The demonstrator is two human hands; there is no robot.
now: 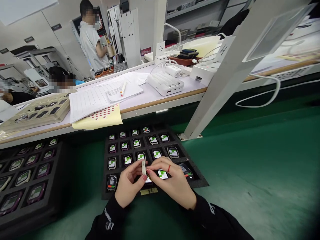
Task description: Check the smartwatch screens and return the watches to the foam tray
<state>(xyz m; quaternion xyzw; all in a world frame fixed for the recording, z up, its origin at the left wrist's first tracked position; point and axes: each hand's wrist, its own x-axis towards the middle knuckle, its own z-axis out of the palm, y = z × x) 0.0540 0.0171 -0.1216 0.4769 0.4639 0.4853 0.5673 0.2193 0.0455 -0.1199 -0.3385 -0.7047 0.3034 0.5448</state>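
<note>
Between the fingers of my left hand [130, 181] is a watch case [143, 167], turned edge-on so its pale side faces me. My right hand [173, 181] meets it from the other side, thumb and forefinger pinched at its edge. Both hands are over a black foam tray [160, 128] with smartwatch cases in its compartments. Most of their screens are lit green and white, as on this watch [173, 152]. A watch at the front left [111, 182] shows a dark screen with a red and green bar. My hands hide part of the front rows.
To the left stands another black foam tray [56, 176] of watches. A shelf above carries papers [92, 100], a pen [123, 89], a white power bank [165, 83] and a plastic tray [37, 111]. A slanted white post [220, 78] rises at right. People are in the background.
</note>
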